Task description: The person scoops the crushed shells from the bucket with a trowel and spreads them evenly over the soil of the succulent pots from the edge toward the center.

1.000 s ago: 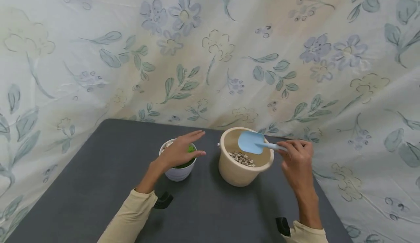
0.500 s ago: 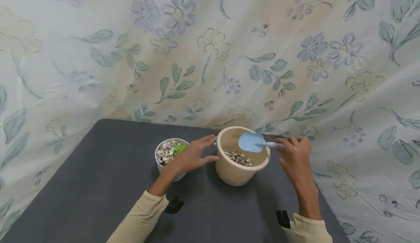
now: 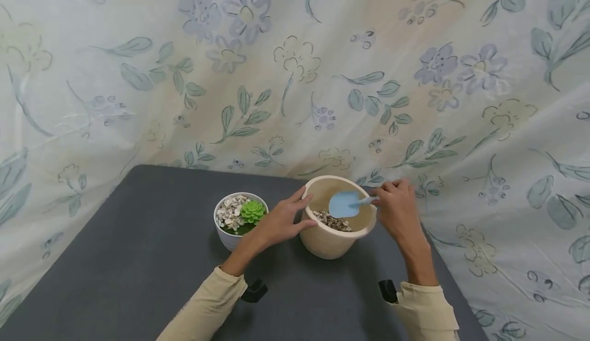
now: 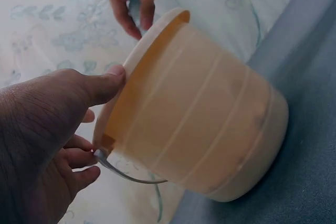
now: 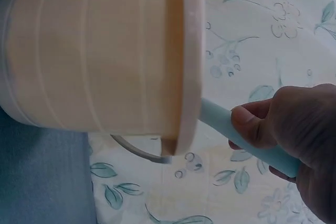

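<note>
The cream bucket (image 3: 335, 228) is steadied on the dark counter (image 3: 138, 259) by the left hand (image 3: 285, 222) — the thumb is hooked over the rim nearest the small white pot (image 3: 232, 226), the fingers laid against the outer wall, as the left wrist view confirms. The blue scoop (image 3: 344, 204) is gripped by the right hand (image 3: 397, 209), its handle pinched between thumb and curled fingers, plainly so in the right wrist view. The scoop's long axis is laid almost level across the bucket's mouth, handle out over the right-hand rim, blade pointed left and slightly down toward the pebbles (image 3: 333, 220) lying in the bottom. So the pebbles are found below and to the left of the grip, just under the blade's tip, though whether they are touched cannot be told. The right hand is the nearer one to them. The white pot, with its green succulent (image 3: 252, 211) and its own pebbles, is left standing just beside the bucket, behind the left hand.
</note>
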